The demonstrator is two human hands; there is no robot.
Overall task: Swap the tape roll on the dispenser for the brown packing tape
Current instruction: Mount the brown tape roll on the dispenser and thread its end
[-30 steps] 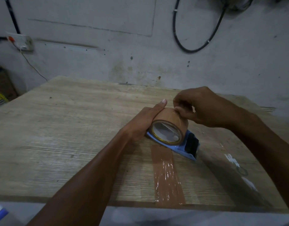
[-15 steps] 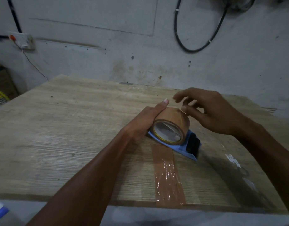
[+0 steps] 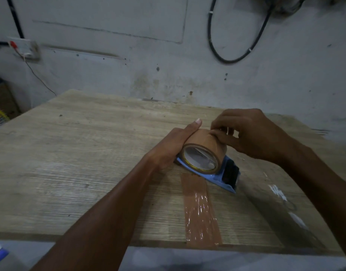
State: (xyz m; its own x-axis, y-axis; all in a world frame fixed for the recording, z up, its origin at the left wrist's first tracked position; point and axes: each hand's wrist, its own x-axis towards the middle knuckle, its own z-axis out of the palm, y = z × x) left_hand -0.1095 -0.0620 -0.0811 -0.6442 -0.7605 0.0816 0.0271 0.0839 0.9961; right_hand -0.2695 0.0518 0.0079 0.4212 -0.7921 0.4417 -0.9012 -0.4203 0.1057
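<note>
While the left hand [image 3: 172, 149] holds the left side of the brown tape roll [image 3: 206, 142] with the thumb straight along its top and the other fingers hidden, the right hand [image 3: 252, 133] curls over it, fingertips pinching at its upper surface. The roll sits on the blue dispenser [image 3: 225, 178] on the wooden table [image 3: 70, 153] — a strip of brown tape [image 3: 199, 212] stuck flat just in front.
</note>
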